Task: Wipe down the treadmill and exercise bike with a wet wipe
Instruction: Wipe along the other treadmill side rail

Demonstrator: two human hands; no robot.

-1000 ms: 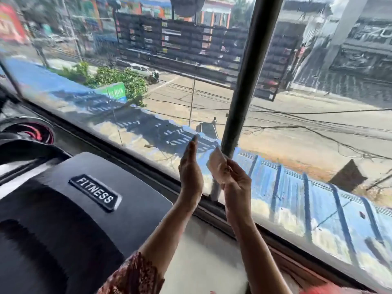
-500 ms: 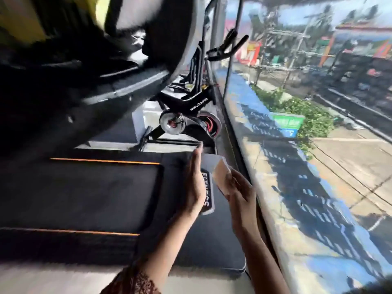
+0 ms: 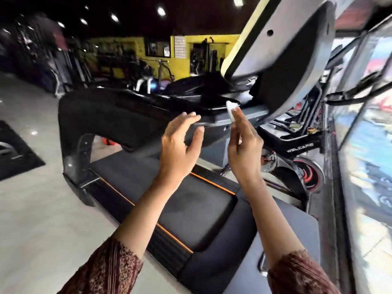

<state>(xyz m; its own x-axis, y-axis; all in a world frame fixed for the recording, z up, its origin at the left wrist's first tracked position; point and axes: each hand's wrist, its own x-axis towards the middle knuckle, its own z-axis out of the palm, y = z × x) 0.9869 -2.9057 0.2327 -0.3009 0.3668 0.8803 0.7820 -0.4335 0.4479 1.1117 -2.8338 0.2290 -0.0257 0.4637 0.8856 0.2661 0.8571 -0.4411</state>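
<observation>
— Swinging off the street-side glass window (image 3: 369,132), now facing the black, orange-striped treadmill (image 3: 197,209).
— Small white folded wet wipe (image 3: 230,109)?
— Pinched in right hand (image 3: 244,147) fingertips, raised just beside the dark console (image 3: 148,111). Left hand (image 3: 180,145) spread loose, holding nothing.
— Black, red-wheeled exercise bike (image 3: 301,145)?
— Beyond, untouched. Wiping probably about to begin.

1. A pale glossy floor (image 3: 38,219) spreads leftward.
2. A black rubber mat (image 3: 14,153) lies on it, far left.
3. A yellow painted wall (image 3: 180,60) stands behind, under round white ceiling lights (image 3: 161,11).
4. A tall glass window (image 3: 369,145) lines the right.
</observation>
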